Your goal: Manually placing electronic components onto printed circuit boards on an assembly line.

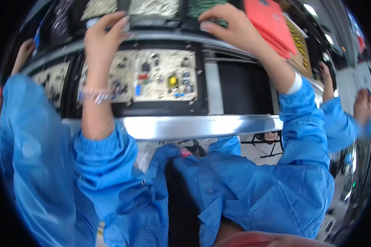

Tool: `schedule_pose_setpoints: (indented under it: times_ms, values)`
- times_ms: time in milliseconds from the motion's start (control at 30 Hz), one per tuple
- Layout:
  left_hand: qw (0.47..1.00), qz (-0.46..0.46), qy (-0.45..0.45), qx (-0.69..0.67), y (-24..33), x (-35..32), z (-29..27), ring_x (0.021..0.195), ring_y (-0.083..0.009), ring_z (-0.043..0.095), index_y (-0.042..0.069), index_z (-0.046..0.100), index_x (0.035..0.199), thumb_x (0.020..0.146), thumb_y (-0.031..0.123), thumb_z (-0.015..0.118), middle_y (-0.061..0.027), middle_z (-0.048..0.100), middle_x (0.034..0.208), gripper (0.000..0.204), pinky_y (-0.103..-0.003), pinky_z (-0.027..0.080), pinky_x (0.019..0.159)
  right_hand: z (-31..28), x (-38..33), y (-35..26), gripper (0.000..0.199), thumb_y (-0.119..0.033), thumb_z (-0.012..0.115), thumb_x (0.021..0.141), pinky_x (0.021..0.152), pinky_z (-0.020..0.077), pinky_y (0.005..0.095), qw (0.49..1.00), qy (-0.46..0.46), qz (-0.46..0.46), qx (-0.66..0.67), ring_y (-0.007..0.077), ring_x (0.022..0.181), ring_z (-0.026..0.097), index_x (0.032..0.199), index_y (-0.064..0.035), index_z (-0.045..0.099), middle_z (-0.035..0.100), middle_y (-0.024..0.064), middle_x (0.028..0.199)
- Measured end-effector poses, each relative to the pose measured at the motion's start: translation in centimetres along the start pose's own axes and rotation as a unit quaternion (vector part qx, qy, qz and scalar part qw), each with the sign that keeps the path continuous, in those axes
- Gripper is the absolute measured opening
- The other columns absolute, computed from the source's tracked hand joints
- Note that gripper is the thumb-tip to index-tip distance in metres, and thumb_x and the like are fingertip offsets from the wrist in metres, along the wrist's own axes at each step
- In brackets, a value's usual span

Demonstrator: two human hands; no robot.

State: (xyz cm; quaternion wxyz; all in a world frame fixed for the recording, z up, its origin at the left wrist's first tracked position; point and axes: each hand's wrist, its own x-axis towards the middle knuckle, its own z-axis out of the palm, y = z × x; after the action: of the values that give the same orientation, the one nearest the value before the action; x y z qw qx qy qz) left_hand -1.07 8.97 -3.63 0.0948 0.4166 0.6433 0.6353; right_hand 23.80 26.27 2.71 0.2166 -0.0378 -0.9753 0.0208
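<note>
You wear a bright blue smock of thin, finely striped fabric, its long sleeves gathered at elastic cuffs and creased along both arms. At the wrist of your left hand (pixel 103 39) sits a beaded bracelet (pixel 96 96) of pale, glinting beads. By your right hand (pixel 230 26), a white inner cuff (pixel 294 84) peeks from the blue sleeve.

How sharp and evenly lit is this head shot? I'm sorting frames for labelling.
Head view: strong fisheye bending of the metal rail, dark vignette at the corners; left hand and right hand slightly motion-blurred; circuit board fairly legible; glare on the rail, right rim smeared.
</note>
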Motion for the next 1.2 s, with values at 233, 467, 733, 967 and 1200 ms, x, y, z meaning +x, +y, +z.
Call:
schedule_pose_setpoints:
  times_ms: [233,467,733,967,1200]
  values:
    - [0.999,0.018,-0.005,-0.034,2.5,1.6,1.7,0.078,-0.0169,0.067,-0.002,0.062,0.116,0.091,0.010,0.060,-0.0090,0.064,0.097,0.028,-0.023,0.053,0.067,-9.0,-6.4,17.0,0.030,-0.027,0.057,0.084,0.080,0.0502,0.0451,0.902,0.201,0.340,-0.173,0.0385,0.091,0.063,0.100,-0.0045,0.066,0.065,0.0204,0.099]
    - [0.999,0.020,0.003,0.027,2.9,1.6,0.2,0.077,-0.0160,0.068,-0.008,0.065,0.106,0.089,0.009,0.063,-0.0110,0.068,0.089,0.024,-0.023,0.052,0.068,-9.2,-13.3,26.9,0.032,-0.031,0.062,0.083,0.081,0.0485,0.0472,0.883,0.166,0.380,-0.221,0.0400,0.091,0.062,0.099,-0.0044,0.068,0.065,0.0229,0.096]
    - [0.901,0.077,0.066,0.421,6.1,-2.7,-4.3,0.065,-0.0177,0.066,0.002,0.071,0.093,0.083,0.019,0.067,-0.0111,0.069,0.073,0.020,-0.030,0.050,0.062,-11.7,-10.9,11.9,0.023,-0.011,0.064,0.084,0.069,0.0469,0.0242,0.926,0.301,0.224,0.030,0.0094,0.076,0.058,0.105,-0.0028,0.061,0.063,0.0038,0.087]
    - [0.808,-0.053,0.079,0.582,6.1,-4.9,-5.5,0.076,-0.0325,0.066,0.010,0.074,0.087,0.079,0.029,0.068,-0.0127,0.069,0.082,0.021,-0.041,0.052,0.068,-8.6,-10.4,2.7,0.020,-0.006,0.065,0.084,0.073,0.0485,0.0259,0.942,0.204,0.192,0.187,0.0114,0.081,0.060,0.102,-0.0013,0.060,0.063,0.0061,0.088]
    - [0.831,-0.074,0.043,0.549,6.0,-4.4,-4.8,0.076,-0.0298,0.067,0.012,0.074,0.088,0.077,0.030,0.069,-0.0108,0.070,0.083,0.022,-0.039,0.053,0.068,-6.5,-12.5,2.4,0.025,-0.011,0.061,0.087,0.081,0.0451,0.0303,0.970,0.148,0.125,0.146,0.0177,0.087,0.058,0.111,-0.0032,0.058,0.062,0.0058,0.099]
